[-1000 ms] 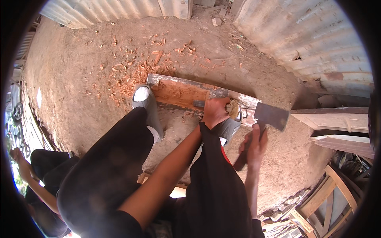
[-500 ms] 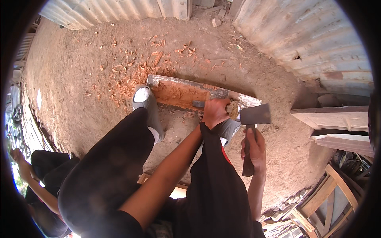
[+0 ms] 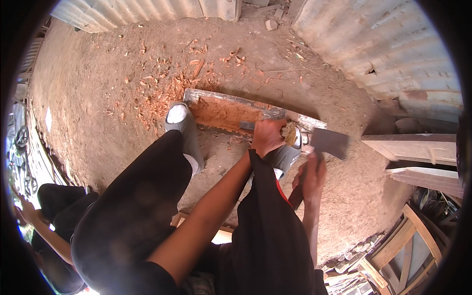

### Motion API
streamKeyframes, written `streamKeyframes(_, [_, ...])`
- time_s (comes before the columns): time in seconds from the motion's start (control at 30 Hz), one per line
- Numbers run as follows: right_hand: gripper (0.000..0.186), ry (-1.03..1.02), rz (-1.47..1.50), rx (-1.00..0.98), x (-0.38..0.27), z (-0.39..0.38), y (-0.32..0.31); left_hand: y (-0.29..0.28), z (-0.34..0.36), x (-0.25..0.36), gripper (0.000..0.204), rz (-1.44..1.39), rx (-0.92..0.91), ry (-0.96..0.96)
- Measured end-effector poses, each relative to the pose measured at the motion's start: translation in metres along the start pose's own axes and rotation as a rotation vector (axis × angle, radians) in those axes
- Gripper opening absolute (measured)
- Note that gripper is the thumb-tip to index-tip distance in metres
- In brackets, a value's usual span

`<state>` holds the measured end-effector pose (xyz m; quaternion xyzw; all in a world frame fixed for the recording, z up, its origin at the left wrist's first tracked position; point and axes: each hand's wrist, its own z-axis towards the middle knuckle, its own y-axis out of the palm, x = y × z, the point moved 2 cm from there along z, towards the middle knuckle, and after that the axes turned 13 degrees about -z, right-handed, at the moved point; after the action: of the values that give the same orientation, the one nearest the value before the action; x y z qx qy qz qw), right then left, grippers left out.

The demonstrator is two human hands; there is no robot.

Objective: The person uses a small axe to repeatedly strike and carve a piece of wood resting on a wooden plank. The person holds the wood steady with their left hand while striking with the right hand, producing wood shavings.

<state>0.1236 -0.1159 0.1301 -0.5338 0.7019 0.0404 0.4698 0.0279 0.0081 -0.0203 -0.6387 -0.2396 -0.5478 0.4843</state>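
Observation:
My left hand (image 3: 269,135) is closed round a chisel. Its dark blade (image 3: 247,125) points left into the hollow of a wooden block, and its frayed, pale handle end (image 3: 290,133) sticks out to the right of the fist. My right hand (image 3: 312,177) grips a hatchet by its dark handle, slightly blurred. The broad grey hatchet head (image 3: 330,143) stands to the right of the chisel's end, apart from it. The long block (image 3: 195,93) lies on the ground, its reddish inside cut out. My two shoes (image 3: 178,114) press against it, one near each end.
Reddish wood chips (image 3: 167,93) litter the dirt ground beyond the block. Corrugated metal sheets (image 3: 383,54) stand at the far side. Planks (image 3: 413,147) and a wooden frame (image 3: 415,231) lie at the right. Another person's arm (image 3: 51,238) shows at the lower left.
The hatchet has swung a little to the right, its head tilting, and my right hand is now blurred. My left hand keeps the chisel in nearly the same place.

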Motion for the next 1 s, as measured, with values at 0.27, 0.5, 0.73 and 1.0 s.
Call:
streamKeyframes(0.27, [0.032,0.063,-0.082,-0.122,0.002,0.003,-0.003,-0.002,-0.001,0.003,0.027,-0.003,-0.015,0.017])
streamKeyframes(0.5, [0.030,0.065,-0.097,-0.145,-0.001,-0.005,-0.014,-0.002,-0.003,-0.001,0.027,0.013,0.001,0.015])
streamKeyframes(0.73, [0.030,0.126,-0.143,-0.326,-0.003,0.000,-0.018,-0.007,-0.008,-0.004,0.028,0.041,-0.029,0.019])
streamKeyframes(1.0, [0.034,0.048,-0.178,-0.302,0.012,0.006,-0.009,-0.015,-0.010,-0.003,0.029,0.014,0.000,0.031])
